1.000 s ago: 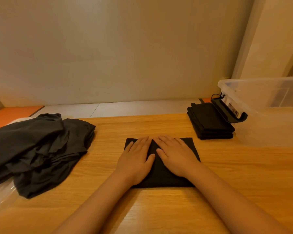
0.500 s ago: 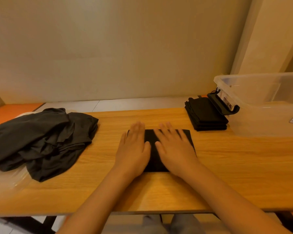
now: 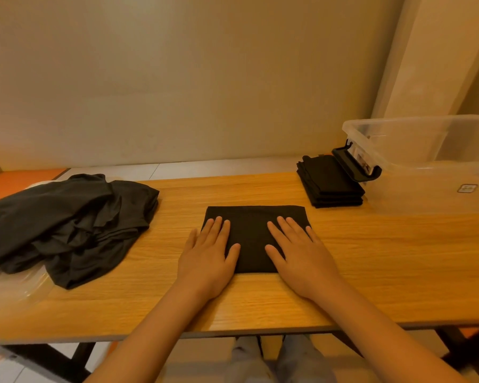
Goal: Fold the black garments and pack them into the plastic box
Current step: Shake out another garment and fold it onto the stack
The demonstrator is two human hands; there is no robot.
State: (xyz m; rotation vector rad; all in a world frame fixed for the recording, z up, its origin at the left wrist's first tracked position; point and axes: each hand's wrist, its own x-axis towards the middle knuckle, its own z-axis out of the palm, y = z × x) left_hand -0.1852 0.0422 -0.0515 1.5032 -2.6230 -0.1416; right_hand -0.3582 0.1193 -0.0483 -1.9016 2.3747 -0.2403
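Note:
A folded black garment [image 3: 253, 230] lies flat in the middle of the wooden table [image 3: 385, 258]. My left hand [image 3: 208, 255] rests flat on its left edge, fingers straight. My right hand [image 3: 299, 252] presses flat on its right part, fingers spread. A stack of folded black garments [image 3: 329, 181] sits at the back right, beside the clear plastic box [image 3: 432, 167]. The box has a black latch [image 3: 356, 167] on its near left end. A heap of unfolded dark garments [image 3: 64, 222] lies at the left.
Clear plastic wrapping [image 3: 14, 286] lies under the heap at the table's left front. The table's front edge [image 3: 233, 331] runs just below my forearms, with my knees showing beneath it. A plain wall stands behind the table.
My hands have slid apart from the garment's middle to its left and right sides. The view has pulled back, so the table's front edge shows.

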